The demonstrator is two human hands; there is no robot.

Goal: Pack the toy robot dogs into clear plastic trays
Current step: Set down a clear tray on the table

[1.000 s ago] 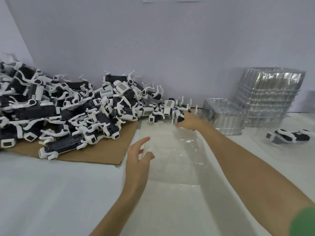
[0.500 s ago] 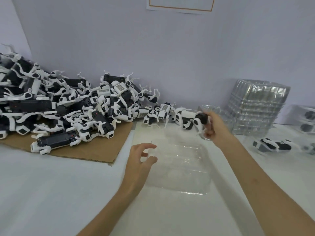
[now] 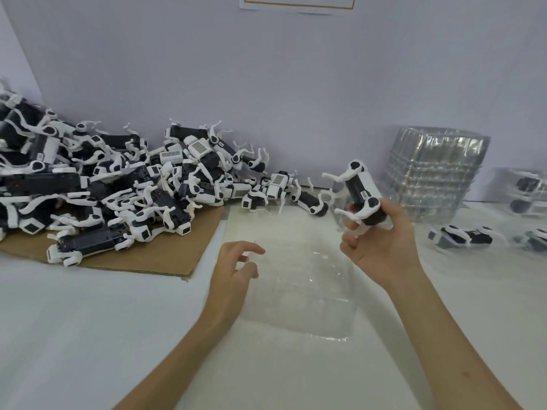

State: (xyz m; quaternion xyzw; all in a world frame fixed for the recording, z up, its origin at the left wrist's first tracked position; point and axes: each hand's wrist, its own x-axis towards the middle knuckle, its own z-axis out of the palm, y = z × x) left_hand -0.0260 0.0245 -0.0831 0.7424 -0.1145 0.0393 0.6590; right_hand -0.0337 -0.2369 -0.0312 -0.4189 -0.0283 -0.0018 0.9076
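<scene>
My right hand [image 3: 381, 247] grips a black-and-white toy robot dog [image 3: 361, 193], lifted above the table with its legs sticking out. A clear plastic tray [image 3: 310, 291] lies flat on the white table in front of me, below that dog. My left hand [image 3: 233, 276] hovers at the tray's left edge with fingers loosely curled, holding nothing. A big pile of toy robot dogs [image 3: 112, 184] covers a brown cardboard sheet [image 3: 165, 255] at the left. Two loose dogs [image 3: 272, 190] lie just behind the tray.
A tall stack of clear trays [image 3: 435, 173] stands at the back right against the wall. A packed dog [image 3: 464, 236] lies to its right front, with more packed trays [image 3: 527, 190] at the far right edge. The wall closes off the back.
My right hand took a dog from behind the tray and lifted it up and toward me. The left hand stayed beside the tray. The view tilted up slightly.
</scene>
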